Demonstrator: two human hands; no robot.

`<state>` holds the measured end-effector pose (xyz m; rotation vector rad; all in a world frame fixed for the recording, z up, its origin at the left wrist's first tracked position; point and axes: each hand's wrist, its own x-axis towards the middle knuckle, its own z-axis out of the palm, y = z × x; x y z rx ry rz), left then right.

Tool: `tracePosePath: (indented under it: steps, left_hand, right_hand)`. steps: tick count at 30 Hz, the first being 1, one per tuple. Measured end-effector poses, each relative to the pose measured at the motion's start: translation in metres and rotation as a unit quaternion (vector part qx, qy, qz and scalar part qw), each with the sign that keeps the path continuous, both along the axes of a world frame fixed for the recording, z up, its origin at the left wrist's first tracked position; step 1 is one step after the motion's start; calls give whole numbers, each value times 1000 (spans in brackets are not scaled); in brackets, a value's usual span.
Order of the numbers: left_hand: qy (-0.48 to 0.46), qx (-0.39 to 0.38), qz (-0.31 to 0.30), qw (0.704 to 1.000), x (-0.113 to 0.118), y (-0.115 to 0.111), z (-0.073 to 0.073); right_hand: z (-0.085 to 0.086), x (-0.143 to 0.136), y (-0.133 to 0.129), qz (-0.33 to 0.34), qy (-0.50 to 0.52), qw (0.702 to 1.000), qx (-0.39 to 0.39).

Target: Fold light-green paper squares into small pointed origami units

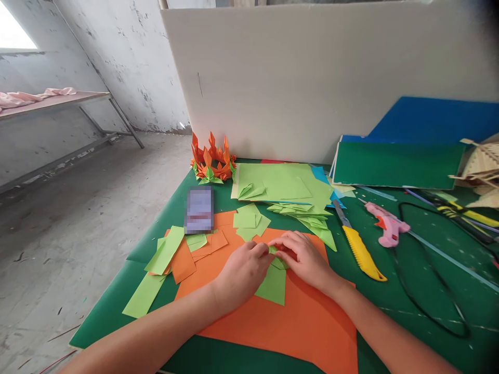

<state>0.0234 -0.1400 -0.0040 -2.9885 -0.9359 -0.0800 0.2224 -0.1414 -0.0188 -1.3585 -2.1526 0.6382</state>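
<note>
Between my fingertips is a small piece of green paper (277,262), pinched from both sides and mostly covered by the fingers. My left hand (247,267) is closed on its left edge, and my right hand (302,255) is closed on its right. Under them a flat green paper square (273,288) lies on a large orange sheet (304,322). Beyond my hands sit loose green squares (249,221). Cut orange pieces (200,250) and green strips (144,296) lie to the left.
An orange and green folded-paper crown (212,161) stands at the back left, near a blurred purple box-like object (199,210). Green sheets (280,182) are stacked behind. On the right lie a yellow utility knife (360,252) and a pink glue gun (390,224) with its cord (448,296).
</note>
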Motion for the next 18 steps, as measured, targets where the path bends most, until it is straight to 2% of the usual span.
tracePosePath:
  steps: [8, 13, 18]
  left_hand:
    - [-52, -66, 36, 996, -1, 1, 5]
    - [-70, -86, 28, 993, -2, -1, 6]
    - [-50, -76, 9, 996, -3, -2, 10]
  right_hand:
    - [1, -3, 1, -8, 52, 999, -2]
    - [3, -4, 2, -3, 77, 997, -2]
    - [2, -3, 3, -2, 80, 997, -22]
